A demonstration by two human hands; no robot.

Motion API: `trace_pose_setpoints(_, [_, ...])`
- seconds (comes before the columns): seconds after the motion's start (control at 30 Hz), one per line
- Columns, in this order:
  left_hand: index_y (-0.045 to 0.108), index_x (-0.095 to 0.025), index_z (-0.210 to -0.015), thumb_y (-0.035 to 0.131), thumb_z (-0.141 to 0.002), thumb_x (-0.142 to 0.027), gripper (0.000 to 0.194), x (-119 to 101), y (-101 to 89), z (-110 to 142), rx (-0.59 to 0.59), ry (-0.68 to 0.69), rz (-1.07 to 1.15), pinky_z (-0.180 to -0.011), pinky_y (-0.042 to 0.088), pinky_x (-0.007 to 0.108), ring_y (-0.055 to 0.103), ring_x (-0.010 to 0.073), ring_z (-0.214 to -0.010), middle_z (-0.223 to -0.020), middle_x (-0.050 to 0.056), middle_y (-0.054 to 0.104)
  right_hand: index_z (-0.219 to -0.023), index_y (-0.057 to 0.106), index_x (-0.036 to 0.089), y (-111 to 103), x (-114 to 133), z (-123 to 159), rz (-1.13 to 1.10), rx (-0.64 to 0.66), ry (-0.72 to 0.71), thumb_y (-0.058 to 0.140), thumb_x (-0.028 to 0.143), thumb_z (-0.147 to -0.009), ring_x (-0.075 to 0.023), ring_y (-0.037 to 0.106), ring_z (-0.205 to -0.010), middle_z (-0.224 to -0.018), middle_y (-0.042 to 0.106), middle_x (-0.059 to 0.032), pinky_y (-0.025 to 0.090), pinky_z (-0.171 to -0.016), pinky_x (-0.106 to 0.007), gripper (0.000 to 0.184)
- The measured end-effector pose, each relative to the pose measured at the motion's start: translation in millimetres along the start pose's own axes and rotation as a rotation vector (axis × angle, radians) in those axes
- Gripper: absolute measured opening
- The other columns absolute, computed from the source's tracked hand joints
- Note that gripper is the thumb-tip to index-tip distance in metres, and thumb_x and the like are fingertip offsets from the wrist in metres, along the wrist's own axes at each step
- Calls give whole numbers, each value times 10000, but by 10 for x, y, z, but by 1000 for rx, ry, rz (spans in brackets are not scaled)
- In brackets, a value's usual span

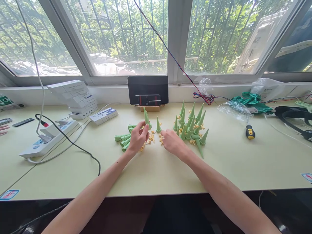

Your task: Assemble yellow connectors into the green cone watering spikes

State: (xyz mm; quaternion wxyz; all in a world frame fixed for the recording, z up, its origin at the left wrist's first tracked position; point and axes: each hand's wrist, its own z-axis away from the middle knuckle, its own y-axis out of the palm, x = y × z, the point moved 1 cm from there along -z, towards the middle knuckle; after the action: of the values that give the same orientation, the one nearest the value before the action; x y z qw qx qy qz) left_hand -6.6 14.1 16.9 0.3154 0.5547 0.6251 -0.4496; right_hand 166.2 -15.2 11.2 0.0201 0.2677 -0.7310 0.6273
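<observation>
My left hand [138, 138] is closed around the lower part of a green plastic cone [146, 116], its tip pointing up. Beneath and left of that hand lie several green tube-like pieces [124, 142]. Another green cone [158, 126] stands upright between my hands. My right hand [173, 141] has its fingertips pinched near small yellow plastic pieces [161, 139]; what is between them is too small to make out. More small yellow pieces [151, 137] lie scattered beside my left hand. Right of my right hand stands a cluster of green cones [191, 125] with yellow pieces attached.
A phone [149, 99] and a dark tablet [148, 85] lean on a stand at the back. White boxes [78, 97] and a power strip [48, 138] sit left. A screwdriver [250, 132], green plastic wrap [251, 102] and a black strap [290, 113] lie right. Another person's hand [3, 130] shows far left.
</observation>
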Motion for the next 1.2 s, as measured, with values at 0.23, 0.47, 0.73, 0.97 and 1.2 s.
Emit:
trace_pose_setpoints(0.23, [596,-189,-972,565,-922,-463,280,-20,-1,15,-5,-1,-27,-389,387,216,477,95,-427,-583,-34,485,-780,519,196,12,-10,6,-32,40,8,587,121,-870,-179,542,-665,-804,563,-72,296,-547,-274,136])
trace_pose_setpoints(0.47, [599,-189,-968,573,-919,-456,273,-32,3,18,-4,-6,-26,-395,383,220,475,99,-433,-579,-32,494,-843,542,187,16,0,-10,-30,85,13,628,166,-866,-208,586,-750,-854,614,-94,341,-587,-276,91])
trace_pose_setpoints(0.73, [611,-192,-966,588,-905,-468,283,-19,6,19,-3,-9,-25,-390,385,221,488,98,-443,-620,-16,540,-873,579,175,134,-59,-58,-88,56,9,633,205,-864,-218,597,-826,-891,633,-102,394,-663,-284,63])
trace_pose_setpoints(0.97, [623,-187,-969,607,-890,-472,295,5,12,13,0,2,-14,-380,391,218,497,97,-443,-640,-9,560,-843,573,173,178,-57,-65,-128,25,-2,639,207,-847,-202,578,-811,-869,623,-83,389,-678,-283,74])
trace_pose_setpoints(1.2, [626,-192,-975,598,-898,-466,286,25,3,8,5,0,-41,-394,394,218,490,94,-452,-651,-9,559,-908,528,188,216,-26,-54,-218,-35,-13,628,173,-836,-163,553,-759,-882,603,-41,375,-665,-265,124])
